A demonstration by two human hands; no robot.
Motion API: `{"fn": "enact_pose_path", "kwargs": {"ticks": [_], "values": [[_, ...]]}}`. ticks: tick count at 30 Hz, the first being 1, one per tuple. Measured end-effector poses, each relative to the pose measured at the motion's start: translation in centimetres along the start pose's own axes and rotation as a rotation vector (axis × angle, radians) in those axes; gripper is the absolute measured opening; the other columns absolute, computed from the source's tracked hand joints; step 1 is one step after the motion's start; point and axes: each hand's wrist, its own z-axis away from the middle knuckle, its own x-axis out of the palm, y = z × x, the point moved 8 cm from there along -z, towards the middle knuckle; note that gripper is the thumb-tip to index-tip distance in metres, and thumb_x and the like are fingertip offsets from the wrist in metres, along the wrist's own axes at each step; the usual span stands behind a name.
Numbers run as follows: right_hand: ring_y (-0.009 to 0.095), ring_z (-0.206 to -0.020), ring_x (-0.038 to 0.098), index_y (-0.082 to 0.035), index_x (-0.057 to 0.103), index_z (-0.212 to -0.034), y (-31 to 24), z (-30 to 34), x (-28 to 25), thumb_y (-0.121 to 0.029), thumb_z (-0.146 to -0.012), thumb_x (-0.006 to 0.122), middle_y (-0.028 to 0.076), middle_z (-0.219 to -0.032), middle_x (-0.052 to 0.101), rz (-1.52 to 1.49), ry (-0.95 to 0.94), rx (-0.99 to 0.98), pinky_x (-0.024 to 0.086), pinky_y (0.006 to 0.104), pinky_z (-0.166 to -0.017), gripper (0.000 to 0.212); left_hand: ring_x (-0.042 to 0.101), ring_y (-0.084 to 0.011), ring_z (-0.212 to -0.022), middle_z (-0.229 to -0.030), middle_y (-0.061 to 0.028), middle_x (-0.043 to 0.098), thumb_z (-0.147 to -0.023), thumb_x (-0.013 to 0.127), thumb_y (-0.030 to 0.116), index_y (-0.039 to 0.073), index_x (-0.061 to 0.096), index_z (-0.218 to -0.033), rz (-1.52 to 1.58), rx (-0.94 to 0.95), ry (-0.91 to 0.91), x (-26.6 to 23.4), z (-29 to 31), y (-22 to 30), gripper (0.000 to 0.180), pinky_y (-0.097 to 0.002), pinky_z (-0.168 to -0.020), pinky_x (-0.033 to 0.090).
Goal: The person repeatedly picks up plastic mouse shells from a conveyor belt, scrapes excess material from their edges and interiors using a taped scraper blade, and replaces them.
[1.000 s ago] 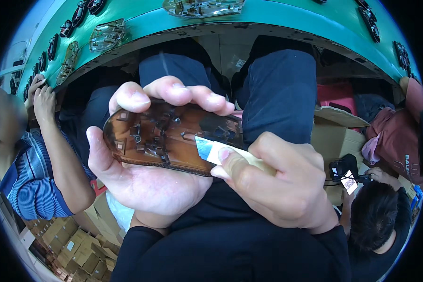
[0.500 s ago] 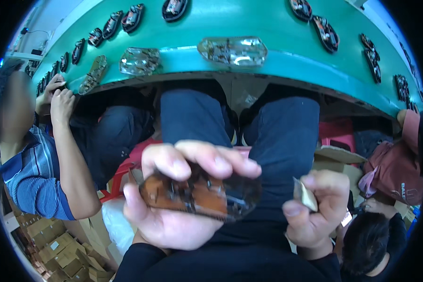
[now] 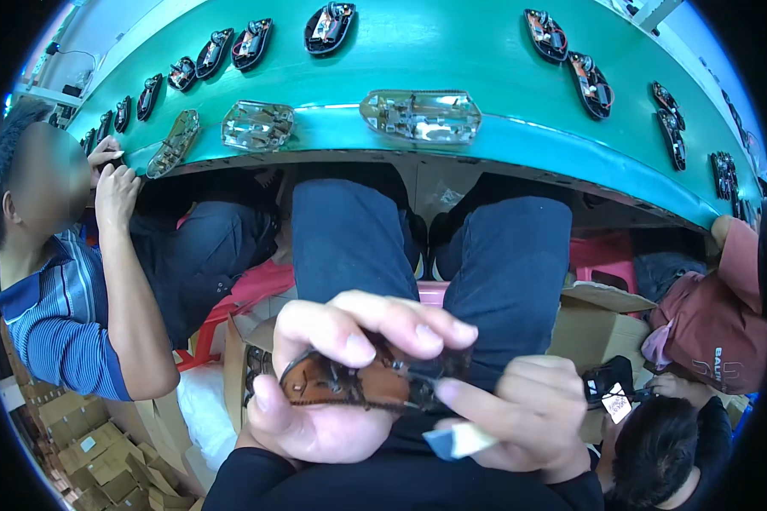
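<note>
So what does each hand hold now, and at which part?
The left hand holds a brown part around its left end, fingers over its top edge. The right hand pinches a small pale slip at its right end.

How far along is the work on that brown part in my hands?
Done: finished-looking dark housings sit in a row on the green bench. In hand: the left hand grips an amber-brown housing with wiring, and the right hand pinches a small white slip at its end. Left: three clear lenses lie unused at the bench edge.
</note>
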Motion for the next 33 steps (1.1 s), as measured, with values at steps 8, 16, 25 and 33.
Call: {"fn": "enact_pose_path", "kwargs": {"ticks": [8, 16, 25, 33], "values": [[0.008, -0.048, 0.043, -0.016, 0.070, -0.126, 0.1, 0.0, 2.0, -0.031, -0.070, 0.079, -0.003, -0.059, 0.031, 0.113, -0.082, 0.043, 0.037, 0.0262, -0.046, 0.059, 0.063, -0.0465, -0.097, -0.104, -0.0228, 0.061, -0.102, 0.031, 0.056, 0.006, 0.049, -0.108, -0.068, -0.075, -0.006, -1.0, 0.2, -0.3, 0.054, -0.0607, -0.085, 0.052], [0.012, -0.046, 0.045, -0.013, 0.071, -0.122, 0.1, 0.1, 2.8, -0.030, -0.068, 0.080, -0.002, -0.057, 0.034, 0.087, -0.069, 0.037, 0.037, 0.0289, -0.045, 0.057, 0.064, -0.0475, -0.093, -0.102, -0.0229, 0.060, -0.102, 0.032, 0.056, 0.006, 0.049, -0.108, -0.103, -0.092, -0.044, -0.6, 0.3, -0.2, 0.052, -0.0606, -0.080, 0.056], [0.012, -0.048, 0.049, -0.011, 0.070, -0.121, 0.3, 0.2, 3.0, -0.024, -0.069, 0.080, -0.002, -0.058, 0.037, -0.018, -0.041, 0.041, 0.041, 0.0287, -0.046, 0.055, 0.064, -0.0474, -0.092, -0.102, -0.0225, 0.060, -0.102, 0.033, 0.055, 0.006, 0.048, -0.107, -0.101, -0.087, -0.086, -0.5, 0.6, -0.3, 0.051, -0.0597, -0.079, 0.056], [0.014, -0.051, 0.055, -0.007, 0.070, -0.116, 0.4, 0.2, 3.5, -0.019, -0.069, 0.082, -0.001, -0.060, 0.048, -0.074, -0.060, 0.069, 0.045, 0.0288, -0.048, 0.050, 0.061, -0.0430, -0.101, -0.109, -0.0184, 0.058, -0.102, 0.032, 0.054, 0.009, 0.049, -0.111, 0.151, -0.270, -0.015, -1.3, -0.2, -1.4, 0.049, -0.0592, -0.087, 0.053]]}}
